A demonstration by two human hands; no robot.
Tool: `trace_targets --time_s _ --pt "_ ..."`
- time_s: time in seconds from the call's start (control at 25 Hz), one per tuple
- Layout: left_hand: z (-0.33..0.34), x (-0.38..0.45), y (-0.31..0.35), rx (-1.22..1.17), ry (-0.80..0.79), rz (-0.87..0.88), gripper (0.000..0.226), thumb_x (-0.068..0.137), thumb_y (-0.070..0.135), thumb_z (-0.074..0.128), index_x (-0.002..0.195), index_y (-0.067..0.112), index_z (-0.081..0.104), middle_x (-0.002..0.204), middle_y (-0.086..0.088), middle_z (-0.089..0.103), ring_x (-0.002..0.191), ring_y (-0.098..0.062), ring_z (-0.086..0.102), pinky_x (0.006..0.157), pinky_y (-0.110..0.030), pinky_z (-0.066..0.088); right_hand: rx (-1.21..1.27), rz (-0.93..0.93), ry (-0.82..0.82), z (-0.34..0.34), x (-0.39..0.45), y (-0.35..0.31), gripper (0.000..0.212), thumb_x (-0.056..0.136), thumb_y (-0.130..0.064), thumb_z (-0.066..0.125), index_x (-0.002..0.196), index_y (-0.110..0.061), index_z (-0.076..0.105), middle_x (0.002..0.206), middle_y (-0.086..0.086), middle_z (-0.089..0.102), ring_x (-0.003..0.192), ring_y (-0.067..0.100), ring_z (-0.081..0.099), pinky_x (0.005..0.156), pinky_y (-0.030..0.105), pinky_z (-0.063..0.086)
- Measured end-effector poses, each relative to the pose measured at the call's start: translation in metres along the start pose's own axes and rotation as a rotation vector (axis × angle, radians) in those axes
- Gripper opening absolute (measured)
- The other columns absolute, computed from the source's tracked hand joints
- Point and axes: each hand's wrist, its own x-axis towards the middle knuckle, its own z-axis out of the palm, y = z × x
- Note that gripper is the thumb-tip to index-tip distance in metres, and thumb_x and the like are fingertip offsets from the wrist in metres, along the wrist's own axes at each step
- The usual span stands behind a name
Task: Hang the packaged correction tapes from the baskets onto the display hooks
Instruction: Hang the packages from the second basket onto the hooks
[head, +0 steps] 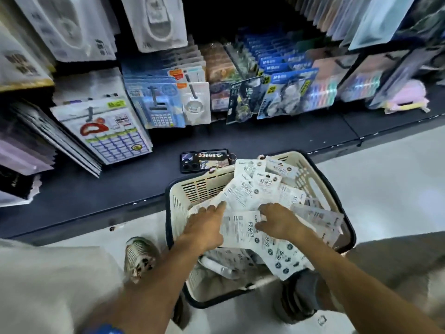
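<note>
Both hands in cream basket [183, 196], on loose heap of correction tape packs [252, 189]. Left hand [204, 227] fingers straight, pressing a pack; right hand [279, 221] fingers curled onto another pack [240, 231]. Risk: slick overlapping pkgs, may lift extras or drop some outside basket.

— The basket [192, 189]?
— Cream slotted plastic, matt, with a dark rim.
— And the packs [243, 194]?
— White printed card, slightly glossy. The shelf [120, 189] looks dark, smooth, matt.
</note>
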Motion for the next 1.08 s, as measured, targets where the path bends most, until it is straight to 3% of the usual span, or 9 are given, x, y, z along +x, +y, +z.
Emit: trace_targets --time_s 0.12,0.2,0.28,0.4,0.56,0.68,0.84,0.92,1.08 --pt "0.013 0.003 0.015 -0.191 -0.023 0.046 0.131 0.076 0.036 0.087 0.16 0.037 -0.013 0.17 -0.004 0.017 0.152 -0.029 0.025 0.118 -0.051 0.03 0.612 0.055 0.019 -0.013 0.0 -0.01 0.022 0.088 -0.01 0.073 0.072 -0.007 0.058 0.077 0.005 0.056 0.074 0.022 0.054 0.066 0.03 0.042" --pt "0.017 0.003 0.019 -0.209 0.032 0.123 0.136 0.071 0.045 0.09 0.16 0.042 -0.014 0.173 0.0 0.007 0.157 -0.025 0.015 0.123 -0.049 0.018 0.977 0.161 0.0 -0.034 -0.001 -0.016 0.005 0.087 -0.003 0.071 0.086 -0.004 0.066 0.084 0.003 0.061 0.073 0.016 0.055 0.055 0.026 0.046" --pt "0.012 0.005 0.024 -0.386 0.242 0.124 0.116 0.073 0.049 0.087 0.161 0.043 0.011 0.163 0.004 0.035 0.144 -0.02 0.041 0.118 -0.043 0.031 1.21 0.205 -0.125 -0.055 -0.003 -0.018 0.004 0.09 0.0 0.063 0.09 -0.002 0.066 0.08 0.005 0.061 0.056 0.01 0.053 0.047 0.021 0.041" --pt "-0.007 0.009 0.024 -0.819 0.453 0.027 0.051 0.077 0.037 0.087 0.121 0.042 0.062 0.108 0.013 0.075 0.083 -0.008 0.071 0.064 -0.021 0.058 1.382 0.097 -0.287 -0.073 -0.007 -0.022 0.019 0.099 -0.006 0.047 0.091 -0.002 0.064 0.069 0.008 0.067 0.046 0.012 0.058 0.042 0.021 0.047" --pt "-0.028 0.014 0.013 -1.229 0.311 -0.094 0.034 0.073 0.012 0.091 0.1 0.023 0.073 0.093 -0.002 0.081 0.075 -0.014 0.078 0.057 -0.025 0.059 1.18 -0.027 0.08 -0.068 -0.007 -0.016 0.032 0.103 -0.043 0.046 0.116 -0.022 0.066 0.1 -0.001 0.073 0.085 0.017 0.065 0.069 0.03 0.052" --pt "-0.044 0.013 0.014 -1.648 0.198 -0.101 0.034 0.075 -0.003 0.084 0.103 0.013 0.073 0.095 -0.01 0.081 0.081 -0.024 0.08 0.06 -0.031 0.062 1.026 -0.13 -0.175 -0.043 -0.013 -0.026 0.045 0.085 -0.066 0.065 0.122 -0.042 0.057 0.122 -0.006 0.07 0.111 0.02 0.068 0.085 0.039 0.055" --pt "-0.05 0.008 0.015 -1.797 0.208 -0.13 0.049 0.072 0.012 0.089 0.117 0.013 0.069 0.099 -0.013 0.081 0.084 -0.03 0.079 0.059 -0.037 0.063 1.447 -0.203 -0.177 -0.023 -0.008 -0.049 0.037 0.082 -0.017 0.081 0.117 -0.018 0.07 0.115 0.009 0.076 0.103 0.024 0.074 0.081 0.037 0.061" --pt "-0.05 0.004 0.014 -1.719 0.097 -0.129 0.064 0.064 0.027 0.092 0.123 0.015 0.07 0.106 -0.013 0.08 0.093 -0.032 0.078 0.073 -0.044 0.065 1.603 -0.269 -0.1 -0.024 -0.007 -0.052 0.058 0.072 0.005 0.078 0.124 -0.015 0.061 0.113 0.012 0.075 0.1 0.027 0.074 0.073 0.033 0.06" --pt "-0.054 0.0 0.009 -1.647 0.003 -0.163 0.061 0.063 0.029 0.091 0.119 0.012 0.073 0.103 -0.012 0.081 0.093 -0.031 0.078 0.08 -0.047 0.064 1.16 -0.384 -0.177 -0.032 -0.01 -0.034 0.08 0.077 0.007 0.068 0.14 -0.036 0.046 0.128 0.0 0.07 0.117 0.022 0.067 0.094 0.039 0.057"
